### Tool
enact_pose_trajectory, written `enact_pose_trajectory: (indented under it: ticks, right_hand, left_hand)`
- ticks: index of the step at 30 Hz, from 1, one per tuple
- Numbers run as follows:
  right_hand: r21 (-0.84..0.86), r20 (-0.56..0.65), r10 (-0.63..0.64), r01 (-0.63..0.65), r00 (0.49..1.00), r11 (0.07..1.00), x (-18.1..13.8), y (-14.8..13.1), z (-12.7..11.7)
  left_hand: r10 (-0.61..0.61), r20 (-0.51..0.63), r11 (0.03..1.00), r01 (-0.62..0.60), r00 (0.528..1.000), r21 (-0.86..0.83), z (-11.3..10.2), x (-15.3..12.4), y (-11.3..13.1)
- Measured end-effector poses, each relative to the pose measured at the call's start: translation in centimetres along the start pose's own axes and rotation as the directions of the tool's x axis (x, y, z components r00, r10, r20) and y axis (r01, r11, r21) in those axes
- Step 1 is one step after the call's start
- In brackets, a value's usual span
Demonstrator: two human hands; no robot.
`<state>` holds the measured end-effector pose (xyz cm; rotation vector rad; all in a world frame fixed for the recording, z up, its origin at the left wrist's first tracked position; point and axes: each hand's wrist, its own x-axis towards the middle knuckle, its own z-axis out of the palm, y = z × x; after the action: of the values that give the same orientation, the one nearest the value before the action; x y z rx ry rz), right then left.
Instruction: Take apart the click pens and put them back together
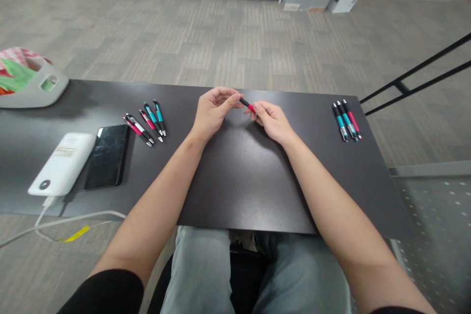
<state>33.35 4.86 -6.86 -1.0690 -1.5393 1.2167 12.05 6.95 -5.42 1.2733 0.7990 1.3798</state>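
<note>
Above the dark table (235,181), both my hands are closed on one pen (247,103) with a red barrel and a black grip. Thumb and fingers of my left hand (218,109) pinch its black end. My right hand (270,118) holds the red end, and those fingers cover part of the barrel. To the left lie several pens (147,120) in red, silver and teal with black grips, slightly fanned out. On the right, a few teal and red pens (346,120) lie side by side.
A black smartphone (107,157) lies beside a white power bank (62,164) with a white cable (84,217) hanging over the front edge. A white basket (55,86) with cloths stands at the far left. Black metal bars (415,86) rise past the right edge.
</note>
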Motion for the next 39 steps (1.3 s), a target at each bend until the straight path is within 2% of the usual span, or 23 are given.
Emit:
enact_pose_trajectory:
  ticks: [5, 10, 16, 21, 27, 33, 39]
  right_hand:
    - [-0.002, -0.06, -0.059, 0.059, 0.996, 0.998, 0.0, 0.2, -0.1]
    - [-0.031, 0.044, 0.002, -0.001, 0.999, 1.0, -0.1, 0.2, -0.2]
    - [-0.003, -0.009, -0.056, 0.056, 0.998, 0.998, 0.0, -0.2, 0.0]
    - [-0.053, 0.083, 0.033, -0.029, 0.996, 0.998, -0.2, -0.7, -0.1]
    - [0.019, 0.011, -0.034, 0.034, 0.999, 0.999, 0.0, -0.6, 0.2]
    - [-0.041, 0.106, 0.053, -0.049, 0.993, 0.998, -0.2, -0.8, -0.1]
    - [-0.019, 0.016, -0.038, 0.038, 0.999, 0.999, -0.2, -0.8, 0.0]
  left_hand:
    - [-0.028, -0.031, 0.999, 0.029, 0.999, 0.031, 0.1, 0.0, 0.2]
    - [-0.046, -0.022, 0.999, 0.047, 0.999, 0.027, 0.2, 0.1, 0.5]
    - [-0.028, -0.034, 0.999, 0.029, 0.999, 0.019, 0.2, 0.0, 0.4]
    - [-0.029, -0.03, 0.999, 0.029, 0.999, 0.016, 0.4, 0.0, 0.3]
    - [-0.038, 0.018, 0.999, 0.038, 0.999, 0.009, 0.5, -0.1, 0.3]
    - [-0.031, 0.041, 0.999, 0.029, 0.999, 0.032, 0.5, -0.1, 0.3]
    - [-0.046, 0.034, 0.999, 0.046, 0.998, 0.018, 0.6, -0.3, 0.2]
